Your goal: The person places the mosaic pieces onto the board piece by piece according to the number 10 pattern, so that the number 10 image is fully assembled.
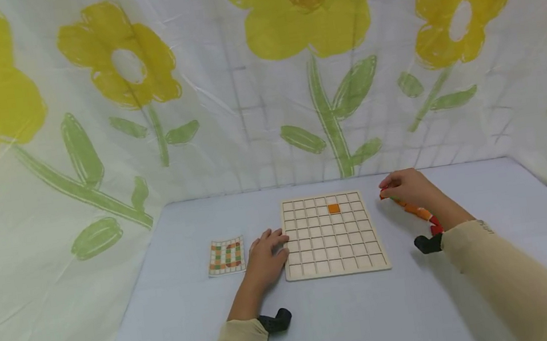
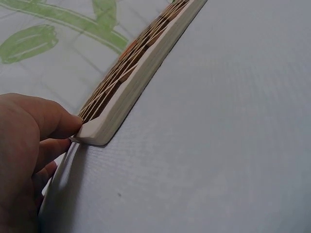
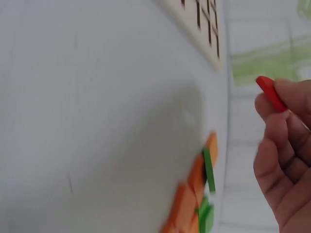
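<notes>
My right hand (image 1: 409, 187) is raised past the board's right side and pinches a small red tile (image 3: 271, 93) between thumb and fingertips. My left hand (image 1: 265, 259) rests at the left edge of a pale wooden grid board (image 1: 313, 278). In the left wrist view, its fingertips (image 2: 73, 121) touch the board's rim near a corner. One orange square tile (image 1: 334, 208) lies in a cell in the board's upper part. Below and beside my right hand lie loose orange tiles (image 3: 182, 206) and green tiles (image 3: 209, 170), partly hidden by the hand in the head view.
Left of the board lies a small pattern card (image 1: 226, 256) with coloured squares on a grid. More red pieces (image 1: 436, 225) are near the right wrist. The white table (image 1: 340, 323) meets a flower-printed curtain (image 1: 228, 142) at the back.
</notes>
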Tool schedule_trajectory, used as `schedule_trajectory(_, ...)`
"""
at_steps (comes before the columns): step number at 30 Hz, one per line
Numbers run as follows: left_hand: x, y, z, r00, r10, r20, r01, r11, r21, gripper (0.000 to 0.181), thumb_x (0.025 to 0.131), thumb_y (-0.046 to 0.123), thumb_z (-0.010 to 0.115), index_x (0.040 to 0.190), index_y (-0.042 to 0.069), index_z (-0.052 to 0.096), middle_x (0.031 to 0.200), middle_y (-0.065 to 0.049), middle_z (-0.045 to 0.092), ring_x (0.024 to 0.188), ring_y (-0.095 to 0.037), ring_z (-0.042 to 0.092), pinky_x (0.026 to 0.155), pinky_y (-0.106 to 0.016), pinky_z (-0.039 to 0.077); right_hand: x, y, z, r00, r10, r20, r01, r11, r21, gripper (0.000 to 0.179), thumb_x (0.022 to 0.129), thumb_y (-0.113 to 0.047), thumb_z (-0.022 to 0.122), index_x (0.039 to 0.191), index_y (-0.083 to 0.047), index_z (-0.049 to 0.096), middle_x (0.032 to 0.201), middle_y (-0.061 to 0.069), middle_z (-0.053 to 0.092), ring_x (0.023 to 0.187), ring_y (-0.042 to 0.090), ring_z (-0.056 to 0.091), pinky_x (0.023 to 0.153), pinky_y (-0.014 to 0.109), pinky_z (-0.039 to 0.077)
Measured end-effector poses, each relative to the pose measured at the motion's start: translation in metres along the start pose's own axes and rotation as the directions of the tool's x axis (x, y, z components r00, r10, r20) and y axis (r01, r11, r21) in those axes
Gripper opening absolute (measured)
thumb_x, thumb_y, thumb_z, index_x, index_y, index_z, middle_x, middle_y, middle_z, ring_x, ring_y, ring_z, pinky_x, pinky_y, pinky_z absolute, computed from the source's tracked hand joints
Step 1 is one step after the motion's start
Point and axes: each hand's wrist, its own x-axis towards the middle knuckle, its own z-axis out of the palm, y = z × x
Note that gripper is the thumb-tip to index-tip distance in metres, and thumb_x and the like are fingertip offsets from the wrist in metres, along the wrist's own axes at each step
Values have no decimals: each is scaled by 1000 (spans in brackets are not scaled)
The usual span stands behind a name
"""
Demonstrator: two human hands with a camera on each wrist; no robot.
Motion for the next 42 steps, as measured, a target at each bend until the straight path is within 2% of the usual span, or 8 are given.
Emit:
schedule_trajectory(4, 0, 0, 1, 1000, -8, 5, 8, 1000, -2, 30, 95, 21, 61, 124, 15, 68, 148, -5, 51, 147, -29, 31, 123, -52, 16, 6, -13, 22, 999, 22, 33, -28, 982, 186, 26, 89, -19, 72, 106, 0, 66, 99, 12, 73, 83, 21, 69, 75, 36, 60)
schedule_trajectory(7, 1, 1, 1, 1000, -11, 4, 11, 1000, 7, 30, 96, 21, 61, 125, 16, 68, 149, -4, 50, 147, -29, 31, 123, -52, 15, 13, -21, 37, 998, 41, 41, -51, 952, 300, 27, 88, -14, 72, 109, 2, 65, 100, 13, 72, 81, 18, 71, 77, 34, 62)
schedule_trajectory(9, 1, 1, 1, 1000, -11, 3, 11, 1000, 6, 30, 96, 21, 61, 125, 16, 68, 149, -4, 50, 147, -29, 31, 123, -52, 15, 17, -26, 45, 998, 40, 44, -52, 946, 319, 31, 89, -13, 72, 114, 4, 65, 102, 13, 71, 80, 16, 71, 76, 33, 62)
schedule_trajectory(12, 0, 0, 1, 1000, -16, 5, 16, 1000, 1, 31, 95, 21, 61, 125, 16, 68, 149, -3, 50, 147, -28, 30, 123, -52, 15, 23, -32, 56, 998, 56, 32, -62, 960, 272, 31, 89, -18, 72, 114, 0, 69, 99, 11, 72, 78, 15, 70, 71, 30, 61)
schedule_trajectory(19, -1, -2, 2, 1000, -10, 4, 10, 1000, -12, 31, 96, 21, 61, 125, 15, 67, 148, -4, 51, 147, -29, 31, 123, -54, 16, 27, -40, 75, 997, 41, -62, -38, 998, 49, 23, 89, -29, 73, 102, -11, 76, 97, 8, 73, 75, 16, 65, 66, 29, 54)
schedule_trajectory(26, 0, -1, 1, 1000, -2, 5, 2, 1000, -12, 31, 96, 22, 60, 126, 15, 67, 149, -4, 50, 147, -29, 30, 123, -54, 15, 24, -42, 82, 994, 44, -105, -35, 996, 83, 24, 93, -23, 67, 108, -6, 75, 104, 15, 72, 73, 18, 67, 64, 30, 56)
schedule_trajectory(35, -2, 0, -2, 1000, 12, 5, -12, 1000, -11, 30, 95, 19, 61, 124, 14, 68, 148, -7, 51, 146, -32, 32, 121, -57, 18, 28, -40, 86, 997, 37, -68, -39, 999, -19, 19, 90, -26, 71, 97, -10, 78, 100, 10, 74, 78, 19, 64, 67, 30, 54)
schedule_trajectory(42, 0, -1, 0, 1000, 9, 4, -9, 1000, -7, 30, 96, 20, 61, 124, 15, 68, 148, -5, 51, 147, -30, 32, 123, -54, 16, 30, -38, 85, 998, 27, -53, -30, 998, -52, 22, 91, -27, 70, 103, -10, 76, 108, 11, 71, 89, 23, 64, 73, 34, 55)
